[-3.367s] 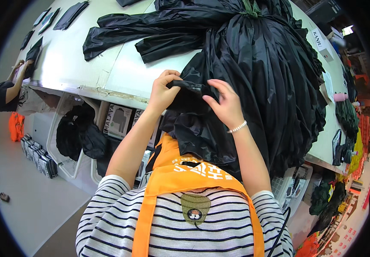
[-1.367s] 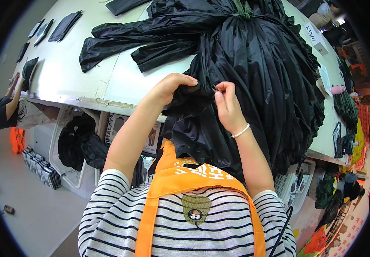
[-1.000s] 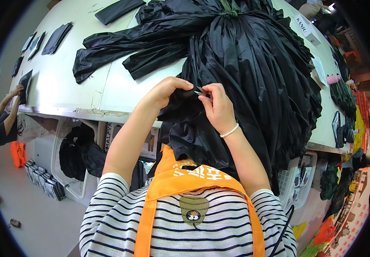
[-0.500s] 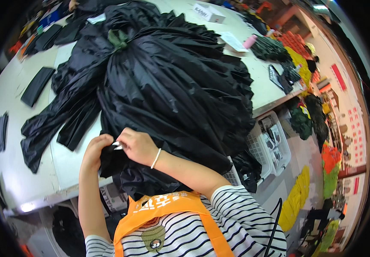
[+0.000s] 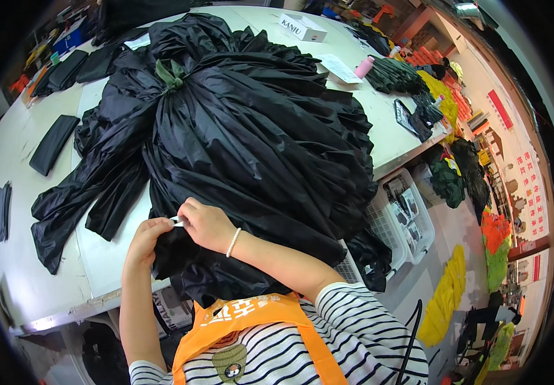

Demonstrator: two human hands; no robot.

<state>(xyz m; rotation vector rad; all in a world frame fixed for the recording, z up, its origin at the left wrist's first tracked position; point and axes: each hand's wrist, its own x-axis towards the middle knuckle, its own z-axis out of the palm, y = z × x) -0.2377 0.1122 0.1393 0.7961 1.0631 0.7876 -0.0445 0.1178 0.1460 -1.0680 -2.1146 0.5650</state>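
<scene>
A large gathered heap of thin black fabric [image 5: 258, 135] covers the middle of the table, bunched at a dark green tie [image 5: 170, 74]. At its near edge my left hand [image 5: 142, 242] is closed in a pinch, with black cloth hanging just below the fingers. Close beside it, my right hand [image 5: 206, 224] is closed too, with a beaded bracelet on the wrist. Between the two sets of fingertips shows a small white piece [image 5: 177, 222], too small to name. My fingers hide most of it. Loose black cloth falls over the table's front edge against my orange apron [image 5: 251, 316].
Folded black pieces [image 5: 54, 145] lie along the left of the white table [image 5: 91, 256]. At the far right stand a white box [image 5: 302, 28], a paper sheet [image 5: 339, 68] and a pink thread cone [image 5: 365, 67]. White plastic baskets [image 5: 421, 221] sit below the right edge.
The view has shifted slightly, so the table and heap appear a little lower. My hands stay together at the cloth's edge, and the white piece now spans the gap between my fingertips.
</scene>
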